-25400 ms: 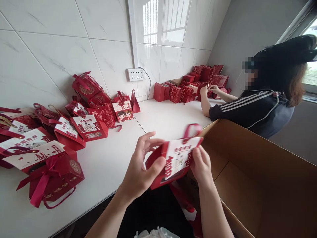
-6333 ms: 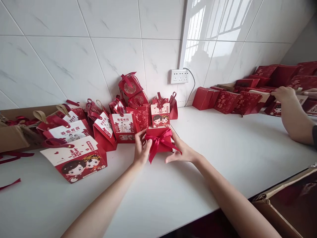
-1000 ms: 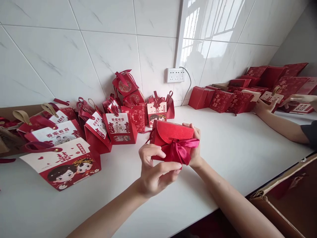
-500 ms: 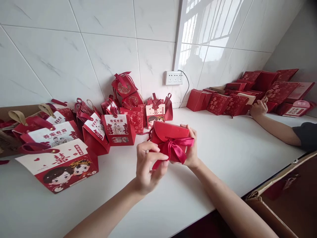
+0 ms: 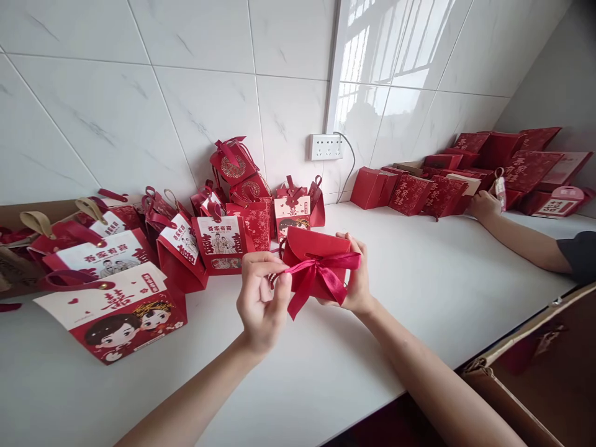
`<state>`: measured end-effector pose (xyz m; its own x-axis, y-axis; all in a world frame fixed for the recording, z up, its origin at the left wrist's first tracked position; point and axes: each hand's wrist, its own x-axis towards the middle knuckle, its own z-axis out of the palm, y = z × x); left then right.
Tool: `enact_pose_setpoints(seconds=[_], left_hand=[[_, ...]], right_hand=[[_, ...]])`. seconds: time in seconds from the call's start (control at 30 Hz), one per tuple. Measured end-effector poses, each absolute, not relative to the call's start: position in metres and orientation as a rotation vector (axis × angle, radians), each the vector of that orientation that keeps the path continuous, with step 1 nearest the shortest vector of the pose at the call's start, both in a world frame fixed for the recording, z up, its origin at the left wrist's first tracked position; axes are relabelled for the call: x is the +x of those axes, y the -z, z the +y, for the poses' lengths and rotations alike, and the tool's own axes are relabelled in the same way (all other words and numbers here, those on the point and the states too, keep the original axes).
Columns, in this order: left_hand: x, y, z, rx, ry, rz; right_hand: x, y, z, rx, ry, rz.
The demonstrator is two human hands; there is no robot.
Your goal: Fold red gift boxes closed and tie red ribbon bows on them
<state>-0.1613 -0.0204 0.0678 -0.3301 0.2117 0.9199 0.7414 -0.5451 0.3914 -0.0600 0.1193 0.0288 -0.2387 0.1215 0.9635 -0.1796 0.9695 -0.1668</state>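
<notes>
Head | left hand [image 5: 261, 303]: satiny bow [image 5: 313, 269] | right hand [image 5: 357, 284]: curved-flap card box [image 5: 313, 243]

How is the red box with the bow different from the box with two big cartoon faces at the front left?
The bow box is held in the right hand, while the cartoon box rests on the table. The bow box looks mostly plain red; the cartoon box has a printed picture and cream panel. The bow box has a tied bow; the cartoon box has a ribbon loop. Both have red on them.
</notes>
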Motion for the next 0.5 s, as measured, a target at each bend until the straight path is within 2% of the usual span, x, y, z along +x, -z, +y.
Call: enact_pose_setpoints(seconds=[0.17,0.5], left_hand=[[-0.1630,-0.0716,-0.0211,-1.504,1.947,-1.257],[-0.1547,-0.0734,-0.0280,-1.773,1.494,-1.067]], right_hand=[[-0.0604,-0.0287,0.1194,0.032,-0.266,-1.800],[-0.0600,-0.0193,0.1257,0.020,-0.362,-1.775]])
